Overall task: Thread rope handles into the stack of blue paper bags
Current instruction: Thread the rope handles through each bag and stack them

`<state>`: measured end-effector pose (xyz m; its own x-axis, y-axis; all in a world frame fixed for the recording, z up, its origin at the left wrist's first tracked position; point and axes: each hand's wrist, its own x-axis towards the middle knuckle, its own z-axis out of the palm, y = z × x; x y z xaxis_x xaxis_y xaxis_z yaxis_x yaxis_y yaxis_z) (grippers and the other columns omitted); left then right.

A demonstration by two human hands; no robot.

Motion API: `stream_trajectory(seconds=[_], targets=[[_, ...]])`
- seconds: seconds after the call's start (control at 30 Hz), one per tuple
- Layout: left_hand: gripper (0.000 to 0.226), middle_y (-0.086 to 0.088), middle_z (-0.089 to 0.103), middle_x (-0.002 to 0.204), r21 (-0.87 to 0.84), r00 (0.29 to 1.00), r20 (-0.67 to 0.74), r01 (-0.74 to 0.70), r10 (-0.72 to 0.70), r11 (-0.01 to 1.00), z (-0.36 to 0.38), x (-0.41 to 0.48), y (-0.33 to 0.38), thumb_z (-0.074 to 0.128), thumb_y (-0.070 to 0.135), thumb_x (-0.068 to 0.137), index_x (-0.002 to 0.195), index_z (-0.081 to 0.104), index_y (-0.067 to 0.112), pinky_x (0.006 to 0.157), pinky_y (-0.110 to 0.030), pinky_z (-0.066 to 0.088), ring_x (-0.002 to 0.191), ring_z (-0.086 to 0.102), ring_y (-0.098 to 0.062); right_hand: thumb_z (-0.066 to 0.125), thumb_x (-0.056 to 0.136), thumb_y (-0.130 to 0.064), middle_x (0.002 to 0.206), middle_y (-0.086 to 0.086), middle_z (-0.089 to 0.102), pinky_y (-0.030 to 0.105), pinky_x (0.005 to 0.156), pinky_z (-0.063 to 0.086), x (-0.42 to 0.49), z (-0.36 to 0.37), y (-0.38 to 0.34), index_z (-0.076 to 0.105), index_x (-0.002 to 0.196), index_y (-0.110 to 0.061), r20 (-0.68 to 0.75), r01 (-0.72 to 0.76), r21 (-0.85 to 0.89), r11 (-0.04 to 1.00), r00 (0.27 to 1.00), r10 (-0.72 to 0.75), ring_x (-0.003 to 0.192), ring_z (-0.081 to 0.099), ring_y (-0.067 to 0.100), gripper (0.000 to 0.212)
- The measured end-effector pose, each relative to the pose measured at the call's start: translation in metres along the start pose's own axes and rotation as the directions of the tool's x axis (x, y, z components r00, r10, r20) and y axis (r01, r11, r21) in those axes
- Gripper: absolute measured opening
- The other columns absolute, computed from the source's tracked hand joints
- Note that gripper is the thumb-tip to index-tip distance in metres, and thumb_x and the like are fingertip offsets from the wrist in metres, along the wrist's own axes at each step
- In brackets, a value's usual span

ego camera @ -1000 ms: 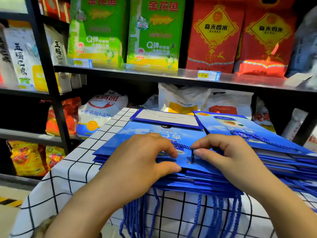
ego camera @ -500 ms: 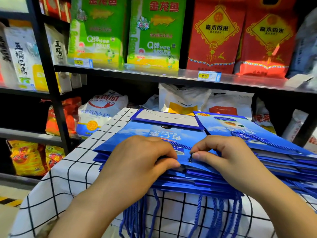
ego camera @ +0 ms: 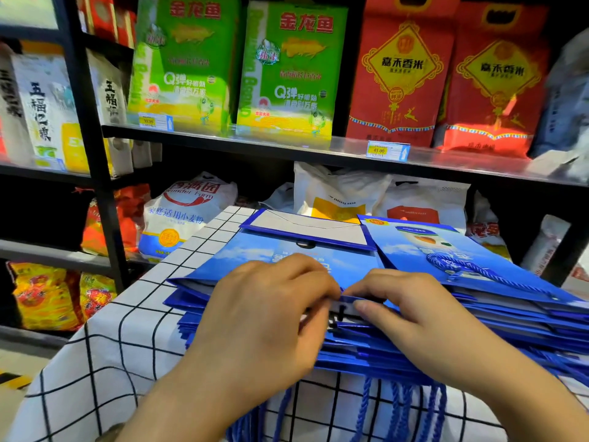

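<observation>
A stack of blue paper bags [ego camera: 188, 320] lies at the near edge of a tabletop [ego camera: 127, 330] covered in white checked cloth, with bare cloth toward the left edge. The left hand [ego camera: 264, 314] and right hand [ego camera: 424, 327] meet there, fingers curled, pinching the lifted near edge of the top bag [ego camera: 248, 263]. Blue rope handles [ego camera: 398, 406] hang over the near edge. A second stack [ego camera: 510, 314] lies alongside on the right. A shelf [ego camera: 287, 148] of rice bags [ego camera: 293, 68] stands close behind the far edge.

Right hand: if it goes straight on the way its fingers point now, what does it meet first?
Probably the left hand: the right hand points across the top blue bag at its fingertips, almost touching.
</observation>
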<state>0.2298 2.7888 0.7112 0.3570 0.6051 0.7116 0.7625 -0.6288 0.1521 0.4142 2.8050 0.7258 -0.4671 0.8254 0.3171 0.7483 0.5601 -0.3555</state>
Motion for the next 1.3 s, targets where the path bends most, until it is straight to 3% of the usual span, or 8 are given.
stream_trajectory(seconds=[0.2,0.43,0.63,0.83,1.0,1.1,1.2,1.3], targets=[[0.040,0.014,0.061,0.061,0.161,0.983,-0.105,0.164,-0.148,0.973,0.006,-0.001,0.014,0.040,0.050,0.077,0.051,0.060,0.028,0.053,-0.024,0.040,0.054,0.057,-0.008,0.043,0.093,-0.034,0.090,-0.020,0.060,0.027,0.081,0.044,-0.002,0.007,-0.002,0.062,0.094,-0.033,-0.069,-0.015,-0.031,0.999,0.998,0.012,0.088,0.055,0.004,0.019],[0.045,0.011,0.054,0.048,0.321,0.972,-0.050,0.235,-0.231,0.918,0.027,0.002,0.017,0.034,0.053,0.071,0.044,0.056,0.025,0.056,-0.032,0.045,0.050,0.055,-0.012,0.030,0.083,-0.044,0.087,-0.014,0.061,0.028,0.078,0.044,-0.006,0.016,-0.007,0.062,0.095,-0.031,-0.135,0.006,-0.067,0.998,0.991,-0.015,0.085,0.056,0.010,0.037],[0.024,0.005,0.054,0.048,0.338,0.991,-0.011,0.128,-0.133,0.932,0.028,-0.001,0.022,0.080,0.028,0.047,0.048,0.057,0.021,0.061,-0.031,0.051,0.047,0.056,-0.017,0.029,0.079,-0.054,0.081,-0.025,0.057,0.029,0.076,0.048,-0.011,0.021,-0.005,0.065,0.098,-0.033,-0.197,-0.014,0.012,1.000,0.980,0.017,0.085,0.058,0.004,0.046],[0.026,0.007,0.053,0.052,0.296,1.000,0.008,-0.020,0.018,0.955,0.026,-0.002,0.011,0.038,0.031,0.069,0.053,0.056,0.022,0.063,-0.026,0.033,0.043,0.051,-0.017,0.033,0.079,-0.052,0.086,-0.019,0.063,0.030,0.074,0.050,-0.013,0.020,0.001,0.062,0.100,-0.035,-0.228,-0.008,-0.006,1.000,0.974,0.006,0.085,0.059,0.005,0.039],[0.027,0.013,0.059,0.064,0.228,0.998,0.028,-0.055,0.049,0.972,0.016,-0.007,0.004,0.039,0.036,0.076,0.059,0.057,0.025,0.074,-0.025,0.053,0.054,0.059,-0.008,0.038,0.074,-0.063,0.093,-0.027,0.055,0.010,0.076,0.037,-0.012,0.013,0.003,0.064,0.099,-0.037,-0.133,-0.032,0.122,0.992,0.990,0.048,0.093,0.052,-0.005,0.044],[0.024,0.015,0.060,0.065,0.162,1.000,0.013,-0.016,0.014,0.987,0.009,-0.010,0.004,0.043,0.040,0.076,0.060,0.055,0.027,0.077,-0.021,0.039,0.056,0.059,-0.008,0.046,0.086,-0.048,0.087,-0.021,0.059,0.008,0.077,0.036,-0.009,0.006,0.002,0.065,0.094,-0.034,-0.089,-0.064,0.197,0.978,0.993,0.083,0.093,0.052,-0.005,0.026],[0.019,0.019,0.060,0.065,0.108,0.997,0.026,0.071,-0.075,0.992,0.002,-0.012,0.004,0.043,0.050,0.074,0.072,0.045,0.031,0.045,-0.013,0.025,0.056,0.054,-0.003,0.054,0.088,-0.034,0.086,-0.016,0.058,0.009,0.078,0.036,-0.004,0.002,0.002,0.066,0.089,-0.034,-0.005,-0.093,0.121,0.988,0.996,0.094,0.094,0.050,-0.003,0.012],[0.028,0.026,0.063,0.073,0.138,0.996,0.031,0.080,-0.085,0.987,-0.001,-0.012,0.001,0.040,0.059,0.074,0.086,0.054,0.038,0.055,0.001,0.015,0.070,0.054,-0.002,0.058,0.086,-0.030,0.084,-0.011,0.061,0.012,0.076,0.039,0.000,0.001,0.001,0.057,0.070,-0.037,0.006,-0.115,0.150,0.982,0.993,0.115,0.088,0.053,0.000,0.017]])
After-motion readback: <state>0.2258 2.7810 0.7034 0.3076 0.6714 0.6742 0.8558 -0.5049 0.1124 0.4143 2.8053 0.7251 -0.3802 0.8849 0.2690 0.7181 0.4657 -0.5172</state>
